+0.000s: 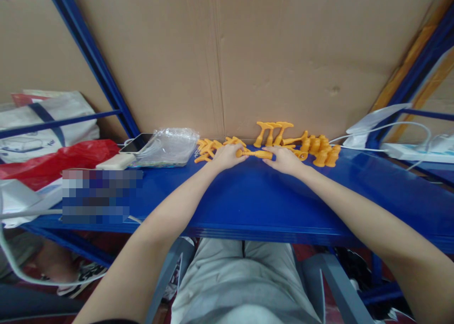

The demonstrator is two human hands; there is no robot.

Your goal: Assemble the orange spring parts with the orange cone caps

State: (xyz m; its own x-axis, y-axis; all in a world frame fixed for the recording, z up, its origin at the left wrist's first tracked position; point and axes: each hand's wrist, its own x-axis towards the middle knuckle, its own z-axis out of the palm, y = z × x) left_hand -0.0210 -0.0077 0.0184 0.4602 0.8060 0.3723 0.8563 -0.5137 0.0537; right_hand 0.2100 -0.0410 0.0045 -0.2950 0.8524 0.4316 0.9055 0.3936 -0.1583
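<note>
Both hands rest on the blue counter [248,196], close to the cardboard wall [248,54] at its far edge. The left hand [227,156] and the right hand [283,160] are each closed around one end of a single orange plastic piece [256,154], which lies level between them, just above the counter surface. The middle of the piece shows in the gap between the two hands; its ends are hidden by the fingers. To the left of the left hand lies a small heap of loose orange parts [209,148]. Behind and to the right of the right hand stands a group of orange pieces [319,150], several upright with flat tops, leaning against or just beside the cardboard wall. Further left on the counter sit a clear plastic bag [173,146], a phone [136,143] and a red bag [53,161]. At the right end, a white power strip [407,151] with white cables rests on the counter. The person's grey trousers [241,286] show below the counter edge.
</note>
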